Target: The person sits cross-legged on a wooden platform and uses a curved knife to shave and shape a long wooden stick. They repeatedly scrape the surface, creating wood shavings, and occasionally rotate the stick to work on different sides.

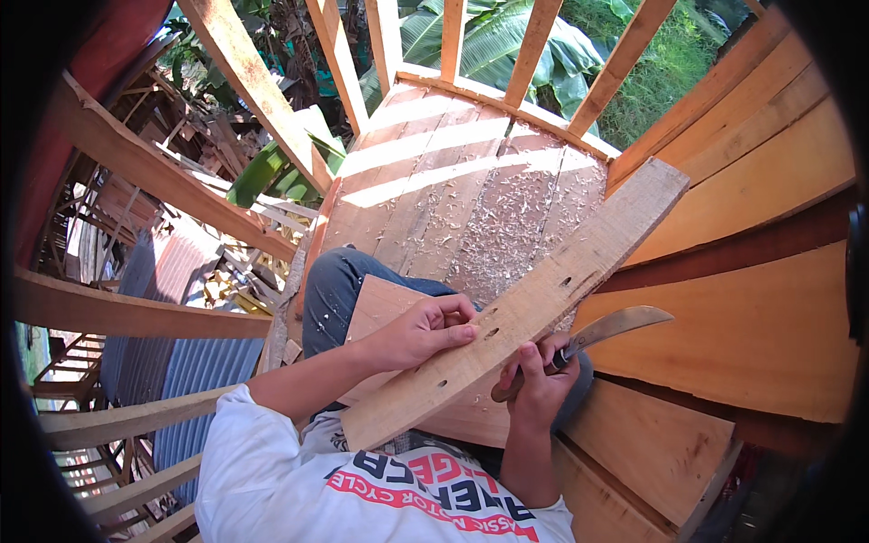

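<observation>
A long wooden plank (534, 281) slants across my lap, with several small dark slots cut in its face. My left hand (434, 330) rests at the plank's left edge beside the middle slot. Its fingers are curled and the thumb presses against them; whatever they may pinch is too small or hidden to make out. In my right hand (543, 385), just right of the plank, is a curved knife (625, 324). Its blade points away to the right, and its handle end shows below my fist. A flat wooden board (371, 308) lies under the plank on my legs.
Wood shavings (507, 217) cover much of the plank floor (389, 213) ahead. Wooden railing slats (258, 90) surround the left and far sides. Wide boards (724, 317) stand along the right, close to the knife. Corrugated metal roofing (204, 371) lies beyond the left slats.
</observation>
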A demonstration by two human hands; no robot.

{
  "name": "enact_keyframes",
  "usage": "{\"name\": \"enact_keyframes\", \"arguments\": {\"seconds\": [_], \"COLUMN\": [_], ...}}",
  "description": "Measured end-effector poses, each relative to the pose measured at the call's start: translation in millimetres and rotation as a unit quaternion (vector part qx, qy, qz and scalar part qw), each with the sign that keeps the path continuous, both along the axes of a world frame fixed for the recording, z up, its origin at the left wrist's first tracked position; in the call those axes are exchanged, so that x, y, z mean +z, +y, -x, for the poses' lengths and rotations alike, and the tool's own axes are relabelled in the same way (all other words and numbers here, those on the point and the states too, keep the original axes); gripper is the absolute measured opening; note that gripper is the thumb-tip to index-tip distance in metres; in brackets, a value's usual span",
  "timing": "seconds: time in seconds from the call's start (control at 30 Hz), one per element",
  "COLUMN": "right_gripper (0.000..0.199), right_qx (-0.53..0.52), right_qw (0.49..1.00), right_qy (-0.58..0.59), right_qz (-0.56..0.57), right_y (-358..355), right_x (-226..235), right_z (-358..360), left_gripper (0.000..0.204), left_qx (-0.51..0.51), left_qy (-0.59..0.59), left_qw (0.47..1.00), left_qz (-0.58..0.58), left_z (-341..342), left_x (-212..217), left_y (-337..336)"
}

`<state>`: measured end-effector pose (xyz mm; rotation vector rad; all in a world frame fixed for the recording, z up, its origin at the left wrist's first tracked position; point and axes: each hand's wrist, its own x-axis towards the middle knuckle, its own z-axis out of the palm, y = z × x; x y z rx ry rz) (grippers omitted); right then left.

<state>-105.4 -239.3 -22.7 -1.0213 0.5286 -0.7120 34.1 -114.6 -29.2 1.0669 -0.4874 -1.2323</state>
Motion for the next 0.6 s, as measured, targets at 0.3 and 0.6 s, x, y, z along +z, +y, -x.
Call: {"name": "enact_keyframes", "arguments": {"seconds": [0.3, 0.6], "right_gripper": [0.034, 0.035], "right_qx": [-0.06, -0.118], "right_qw": [0.996, 0.993], "right_qy": [0.007, -0.003], "right_qz": [-0.067, 0.005], "right_y": [5.1, 5.6], "right_x": [5.5, -0.3], "right_z": [-20.0, -33.4], "left_gripper": [0.043, 0.105], "left_qx": [-0.018, -0.14], "left_qy": [-0.172, -0.44], "left_qw": [0.981, 0.842], "left_qz": [-0.09, -0.279], "left_z": [-1.7, 17.8], "left_x": [7.5, 58.5], "left_y": [8.6, 54.9]}}
